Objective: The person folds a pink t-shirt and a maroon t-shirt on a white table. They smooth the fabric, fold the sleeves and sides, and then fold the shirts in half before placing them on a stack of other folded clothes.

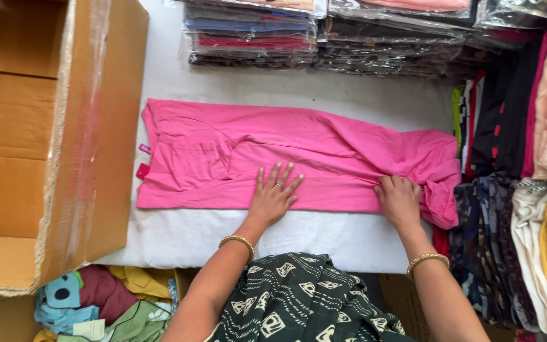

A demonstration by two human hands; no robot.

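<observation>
On the table: one pink garment (299, 158) lies folded lengthwise into a long band across the white table top (178, 237), stretching from near the box to the piles on the right.
Hands: two, both on the pink garment, each wrist with one gold bangle.
Left hand (273, 197): fingers (276, 174) spread wide and flat, palm pressing down on the near edge of the cloth at its middle; a ring shows on one finger; it grips nothing.
Right hand (400, 199): fingers curled in narrow, knuckles up, pinching a bunched fold of the cloth close to its right end.
Box: one big cardboard box (45, 139) at the left, open flaps up, lined with clear plastic; whatever is inside cannot be seen from here.
Packed stacks: three stacks of clothes in clear plastic bags (324, 31) along the far edge of the table.
Right side: loose folded clothes (514, 190) in many colours, piled edge-on just beside the garment's end.
Below the table: a heap of mixed clothes (102, 304) at lower left, blue, maroon, yellow and green.
</observation>
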